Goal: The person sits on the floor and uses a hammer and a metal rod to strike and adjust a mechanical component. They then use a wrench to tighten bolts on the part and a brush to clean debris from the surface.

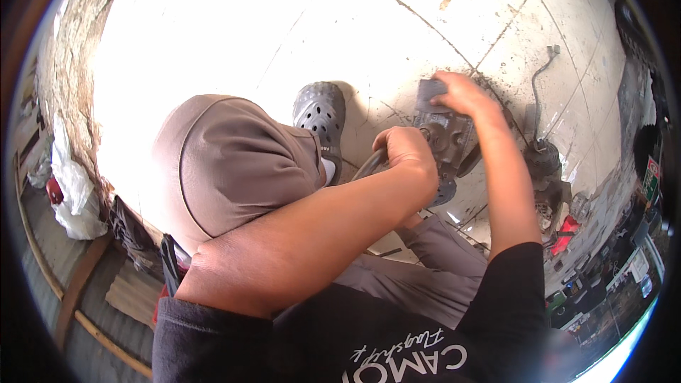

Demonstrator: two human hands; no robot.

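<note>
A greasy dark metal machine part [448, 131] with round recesses rests on the floor between my feet. My right hand [460, 93] is closed on a dark grey rectangular piece [428, 91] at the part's far end. Its fingers curl over the right side of that piece. At the near left of the machine part, my left hand [406, 143] is closed, knuckles up. A curved grey-brown strip [372, 164] runs out from under it, and its fingertips are mostly hidden. My left forearm covers the near side of the machine part.
Pale floor tiles [383, 35] carry dirt and grease spots. A thin cable with a connector [539, 89] lies to the right, above another dark greasy part [545, 163]. A red item [565, 234] sits near it. My grey clog [319, 110] stands left of the work.
</note>
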